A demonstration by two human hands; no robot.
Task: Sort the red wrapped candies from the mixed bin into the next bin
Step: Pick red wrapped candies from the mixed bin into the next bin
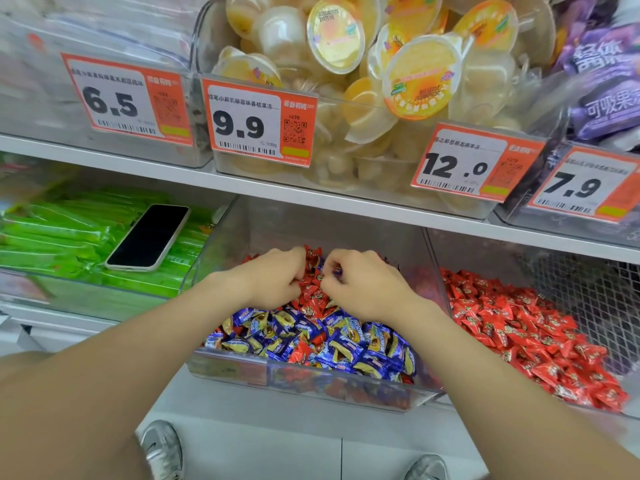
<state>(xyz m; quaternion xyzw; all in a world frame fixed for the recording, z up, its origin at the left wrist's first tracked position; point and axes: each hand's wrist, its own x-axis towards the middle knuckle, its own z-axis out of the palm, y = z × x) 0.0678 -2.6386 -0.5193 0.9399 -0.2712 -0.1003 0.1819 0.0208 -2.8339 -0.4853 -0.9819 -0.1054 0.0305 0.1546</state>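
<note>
Status: sorting under way, not complete. The left hand (273,278) is at the rear of the mixed bin (225,370), fingers curled down tight with the red wrapped candies (313,296) pinched at their tips. The rear of that bin is largely red, while the front is dominated by blue wrapped candies (311,341) with several red ones still scattered among and beneath them, so in my judgement a fair share of picking is left. The right hand (363,289) is just beside the left, knuckles up, fingers curled into the same red cluster. Whether it has hold of a wrapper, and of which colour, cannot be told. The next bin (491,258), immediately to the right, already holds a deep red pile (519,334) with no blue visible in it, which suggests earlier transfers or original stock. Neither hand is over it at this moment. Materials: at far left, green stick packs (69,233) in glossy film lie flat and parallel, with a phone (149,237), smooth and dark-screened, resting on top of them. Both candy bins are clear rigid plastic with sloped fronts. The candies are small pillow-shaped pieces in shiny crinkled film with pinched ends, loose and likely to slide and shift when disturbed.
</note>
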